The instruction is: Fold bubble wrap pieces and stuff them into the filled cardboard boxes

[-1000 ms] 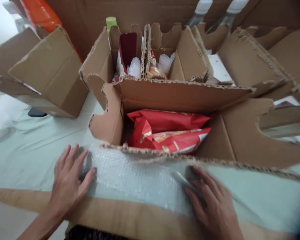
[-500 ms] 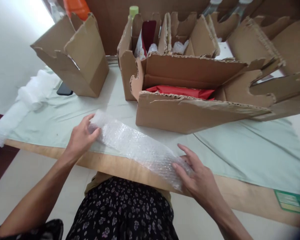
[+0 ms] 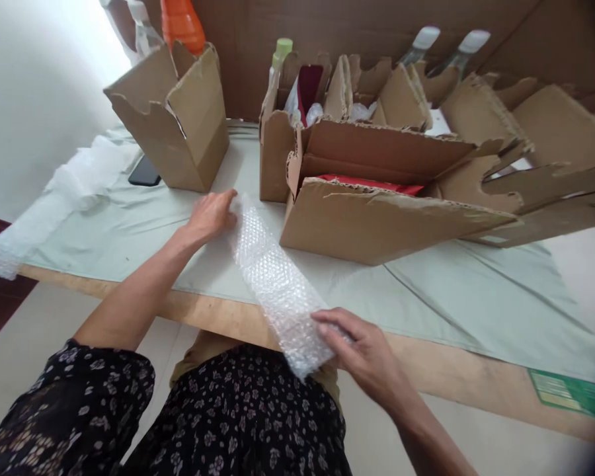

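A narrow strip of clear bubble wrap [image 3: 272, 271] slants across the front of the table, its near end hanging over the wooden edge. At its far left end, my left hand [image 3: 211, 215] is closed on the corner, the fingers bent over it. My right hand [image 3: 354, 344] pinches the near right side between thumb and fingers. Just beyond the strip stands a long cardboard box [image 3: 377, 225] with a red packet [image 3: 371, 184] inside. Whether anything lies wrapped within the strip, I cannot tell.
More bubble wrap [image 3: 64, 195] lies at the left. A phone [image 3: 144, 171] rests beside a tall cardboard box [image 3: 178, 119]. Cardboard compartments [image 3: 391, 99] and bottles [image 3: 421, 43] stand at the back. A green card [image 3: 570, 393] sits at the right edge of the table [image 3: 476, 304].
My left hand has moved away from me and to the right with its end of the bubble wrap. The strip now slants more steeply; my right hand has shifted slightly left.
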The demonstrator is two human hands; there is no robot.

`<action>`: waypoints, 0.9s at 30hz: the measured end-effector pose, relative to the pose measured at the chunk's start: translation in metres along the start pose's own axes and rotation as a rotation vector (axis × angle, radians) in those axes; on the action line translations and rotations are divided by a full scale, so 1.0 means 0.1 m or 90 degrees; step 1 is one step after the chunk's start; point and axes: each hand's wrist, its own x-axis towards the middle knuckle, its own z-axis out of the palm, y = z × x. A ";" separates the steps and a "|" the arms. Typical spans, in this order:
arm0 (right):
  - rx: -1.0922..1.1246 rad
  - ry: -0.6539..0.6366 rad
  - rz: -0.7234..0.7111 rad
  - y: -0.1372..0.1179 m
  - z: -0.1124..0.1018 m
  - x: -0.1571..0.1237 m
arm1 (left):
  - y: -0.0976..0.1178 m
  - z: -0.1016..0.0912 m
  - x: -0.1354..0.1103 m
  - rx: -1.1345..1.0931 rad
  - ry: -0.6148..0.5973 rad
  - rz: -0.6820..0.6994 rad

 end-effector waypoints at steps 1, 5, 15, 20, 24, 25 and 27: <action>0.013 0.018 0.022 0.00 -0.07 0.03 | -0.03 0.00 -0.01 -0.001 0.003 -0.005; 0.147 -0.094 0.103 -0.02 -0.10 0.06 | -0.08 0.02 -0.09 -0.064 0.120 0.005; 0.491 -0.293 0.168 0.14 0.32 -0.07 | 0.02 -0.13 -2.13 -0.328 -0.105 0.328; 0.505 -0.303 0.112 0.10 0.37 0.07 | 0.25 0.05 -2.35 -0.362 0.024 0.126; 0.300 -0.135 -0.037 0.04 0.41 0.06 | 0.32 0.22 -2.15 -0.358 0.095 -0.037; 0.204 -0.064 -0.103 0.03 0.41 0.05 | 0.32 0.25 -2.12 -0.348 0.100 -0.039; -0.006 0.044 -0.260 0.02 0.42 0.07 | 0.30 0.28 -2.09 -0.324 0.109 -0.032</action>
